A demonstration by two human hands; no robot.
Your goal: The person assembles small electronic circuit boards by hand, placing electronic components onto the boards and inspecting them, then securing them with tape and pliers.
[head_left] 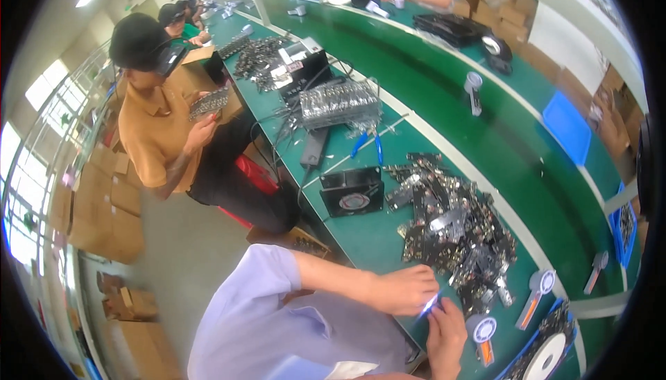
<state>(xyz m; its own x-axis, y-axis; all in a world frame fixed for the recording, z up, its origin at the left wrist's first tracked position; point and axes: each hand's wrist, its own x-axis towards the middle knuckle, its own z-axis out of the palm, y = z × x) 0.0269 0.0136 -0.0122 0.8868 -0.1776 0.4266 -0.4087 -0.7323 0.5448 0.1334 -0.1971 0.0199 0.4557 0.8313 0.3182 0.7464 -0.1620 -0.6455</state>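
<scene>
My left hand (413, 290) and my right hand (447, 335) meet at the near edge of the green workbench (364, 238). Between their fingertips is a small slim piece (429, 305) with a bright white glare and a bluish edge; its kind is too small to make out. Both hands have their fingers pinched on it. Just beyond them lies a large heap of small dark circuit boards (461, 231) with shiny metal parts. Close to my right hand, a small grey handheld fan (482, 338) with an orange strip lies on the bench.
A black box-shaped fan (352, 192), blue-handled pliers (368, 147) and a stack of wrapped boards (340, 104) stand farther left. A blue bin (569, 331) holds dark parts and a white reel. Beside the bench sits a co-worker (156, 130) holding a board panel. A green conveyor (444, 95) runs behind.
</scene>
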